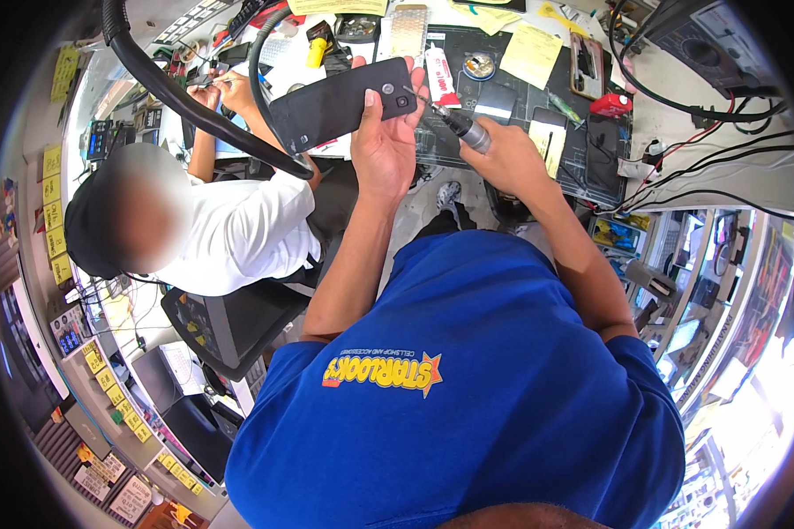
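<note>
Black phone (pixel 340 104) in left hand (pixel 384 145)

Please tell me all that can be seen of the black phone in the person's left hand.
The black phone is a flat, dark slab with rounded corners, held back side up and tilted above the workbench. Two small round camera lenses sit near its right end. The left hand grips that end, thumb on the back. The thin tip of the screwdriver in the right hand meets its right edge.

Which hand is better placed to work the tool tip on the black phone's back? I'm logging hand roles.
Probably the right hand: it grips the silver-handled tool, whose tip already meets the black phone near the camera. The left hand is busy holding that phone.
</note>
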Motion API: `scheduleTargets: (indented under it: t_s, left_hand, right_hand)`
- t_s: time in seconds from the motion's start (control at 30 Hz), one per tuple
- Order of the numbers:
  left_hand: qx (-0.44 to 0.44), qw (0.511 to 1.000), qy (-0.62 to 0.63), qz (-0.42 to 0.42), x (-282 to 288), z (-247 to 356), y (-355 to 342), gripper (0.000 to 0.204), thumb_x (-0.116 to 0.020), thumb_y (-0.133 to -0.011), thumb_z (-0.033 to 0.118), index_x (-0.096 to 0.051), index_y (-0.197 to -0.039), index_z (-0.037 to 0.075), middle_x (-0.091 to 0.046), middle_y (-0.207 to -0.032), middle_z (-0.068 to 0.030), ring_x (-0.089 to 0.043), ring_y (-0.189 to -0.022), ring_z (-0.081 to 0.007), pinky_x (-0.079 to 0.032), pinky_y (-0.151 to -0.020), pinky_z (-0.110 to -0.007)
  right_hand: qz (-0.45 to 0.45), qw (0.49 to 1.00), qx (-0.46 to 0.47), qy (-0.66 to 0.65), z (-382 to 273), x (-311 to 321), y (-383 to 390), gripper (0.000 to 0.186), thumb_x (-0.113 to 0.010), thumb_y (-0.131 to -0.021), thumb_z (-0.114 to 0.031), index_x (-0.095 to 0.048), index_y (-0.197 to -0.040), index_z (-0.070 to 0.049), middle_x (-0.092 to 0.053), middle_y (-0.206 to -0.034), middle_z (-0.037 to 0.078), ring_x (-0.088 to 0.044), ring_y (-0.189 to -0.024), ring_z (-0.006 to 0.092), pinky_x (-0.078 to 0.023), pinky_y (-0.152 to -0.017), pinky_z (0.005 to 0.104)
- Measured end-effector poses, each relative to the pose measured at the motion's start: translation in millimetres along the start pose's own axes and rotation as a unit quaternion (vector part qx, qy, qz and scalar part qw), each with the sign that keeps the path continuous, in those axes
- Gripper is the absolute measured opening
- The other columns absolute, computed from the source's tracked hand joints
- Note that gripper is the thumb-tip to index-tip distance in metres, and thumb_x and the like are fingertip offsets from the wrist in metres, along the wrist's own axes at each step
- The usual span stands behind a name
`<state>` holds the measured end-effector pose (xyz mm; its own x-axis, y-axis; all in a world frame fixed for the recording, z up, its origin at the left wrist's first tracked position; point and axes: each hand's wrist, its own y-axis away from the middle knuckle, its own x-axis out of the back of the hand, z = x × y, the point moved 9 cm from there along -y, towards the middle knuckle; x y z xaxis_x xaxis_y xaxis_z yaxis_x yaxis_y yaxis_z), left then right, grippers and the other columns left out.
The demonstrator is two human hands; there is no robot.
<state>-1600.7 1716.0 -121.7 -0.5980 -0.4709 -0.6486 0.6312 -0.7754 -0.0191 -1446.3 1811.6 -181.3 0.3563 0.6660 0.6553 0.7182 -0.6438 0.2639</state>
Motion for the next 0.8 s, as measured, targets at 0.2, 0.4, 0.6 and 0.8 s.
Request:
scheduleTargets:
  t_s: [0.2,0.4,0.6,0.8]
  left_hand:
    - [0.009,1.000,-0.002,-0.001,0,-3,2,0.060,-0.046,-0.118,0.029,-0.023,-0.172,0.017,-0.047,-0.162,-0.0287,-0.053,-0.148,-0.0402,-0.048,-0.121,-0.047]
    - [0.011,1.000,0.002,-0.004,1,-3,3,0.059,-0.046,-0.118,0.029,-0.024,-0.171,0.017,-0.048,-0.161,-0.0283,-0.054,-0.147,-0.0387,-0.051,-0.118,-0.045]
    - [0.003,1.000,0.006,-0.013,-3,-2,4,0.058,-0.045,-0.118,0.029,-0.024,-0.171,0.018,-0.047,-0.162,-0.0281,-0.054,-0.148,-0.0383,-0.051,-0.118,-0.045]
    - [0.003,1.000,-0.004,-0.001,-2,0,4,0.060,-0.046,-0.118,0.030,-0.022,-0.173,0.019,-0.045,-0.165,-0.0282,-0.051,-0.150,-0.0389,-0.048,-0.119,-0.045]
  right_hand:
    - [-0.005,1.000,0.004,0.000,0,-1,-4,0.044,-0.072,-0.090,-0.043,-0.073,-0.120,-0.010,-0.076,-0.093,0.028,-0.074,-0.092,0.0492,-0.059,-0.084,0.0574]
    - [-0.013,1.000,0.000,0.000,-1,0,-6,0.047,-0.072,-0.090,-0.043,-0.073,-0.122,-0.009,-0.076,-0.094,0.028,-0.074,-0.093,0.0484,-0.059,-0.086,0.0565]
    - [-0.009,0.999,-0.014,-0.029,3,-2,-8,0.047,-0.073,-0.090,-0.042,-0.074,-0.123,-0.009,-0.077,-0.096,0.027,-0.075,-0.093,0.0473,-0.060,-0.086,0.0556]
    - [-0.002,1.000,0.002,-0.010,-4,-1,-6,0.045,-0.072,-0.089,-0.041,-0.074,-0.122,-0.010,-0.077,-0.094,0.027,-0.075,-0.092,0.0470,-0.060,-0.086,0.0551]
